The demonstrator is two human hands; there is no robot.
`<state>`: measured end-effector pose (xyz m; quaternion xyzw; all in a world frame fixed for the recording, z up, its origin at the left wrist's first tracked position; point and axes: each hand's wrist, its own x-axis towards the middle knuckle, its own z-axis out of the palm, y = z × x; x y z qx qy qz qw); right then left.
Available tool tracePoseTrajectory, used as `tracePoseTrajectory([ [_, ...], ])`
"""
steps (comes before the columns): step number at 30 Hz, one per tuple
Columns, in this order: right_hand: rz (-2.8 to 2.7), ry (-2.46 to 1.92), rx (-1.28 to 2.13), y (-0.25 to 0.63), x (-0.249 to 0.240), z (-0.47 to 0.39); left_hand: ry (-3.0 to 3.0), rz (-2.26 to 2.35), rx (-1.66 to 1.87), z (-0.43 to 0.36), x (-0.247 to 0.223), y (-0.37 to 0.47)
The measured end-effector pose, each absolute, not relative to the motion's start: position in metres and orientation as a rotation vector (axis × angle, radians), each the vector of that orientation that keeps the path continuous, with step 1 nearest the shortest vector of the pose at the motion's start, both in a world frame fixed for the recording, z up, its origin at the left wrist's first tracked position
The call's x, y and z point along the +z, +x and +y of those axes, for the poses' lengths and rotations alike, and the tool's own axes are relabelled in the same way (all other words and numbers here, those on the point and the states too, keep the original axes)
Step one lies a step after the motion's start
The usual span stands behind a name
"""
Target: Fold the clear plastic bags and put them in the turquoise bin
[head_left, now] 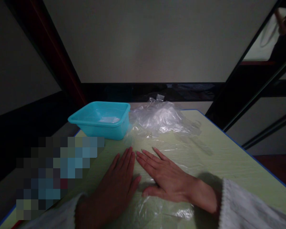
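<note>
Seen from the head: resting palm-down, fingers extended and open, with left hand (120, 181) and right hand (169, 179) on a thin clear plastic sheet (154, 208), apparently a flattened bag in dim light, spread across a pale green bench (231, 168) toward six o'clock. Near crumpled plastic (164, 119) at one o'clock and a turquoise basin (105, 129) at eleven.

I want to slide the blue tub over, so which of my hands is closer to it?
Your left hand. It lies flat on the near side of the blue tub, while your right hand is farther off, to the right of the left one.
</note>
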<state>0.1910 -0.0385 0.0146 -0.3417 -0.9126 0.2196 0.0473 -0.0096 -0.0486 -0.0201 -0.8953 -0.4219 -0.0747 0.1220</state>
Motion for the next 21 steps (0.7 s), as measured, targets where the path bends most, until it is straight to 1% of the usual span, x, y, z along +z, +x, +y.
tracePoseTrajectory([
  [11, -2.813, -1.077, 0.557, 0.214, 0.015, -0.045, -2.614, -1.254, -0.15, -0.049, -0.014, -0.008],
  [17, -2.84, -1.19, 0.509, 0.247, 0.015, -0.046, -2.654, -1.314, -0.074, -0.048, -0.009, -0.008],
  [21, -2.777, -1.267, 0.402, 0.275, 0.009, -0.047, -2.687, -1.293, -0.062, -0.046, -0.007, -0.008],
])
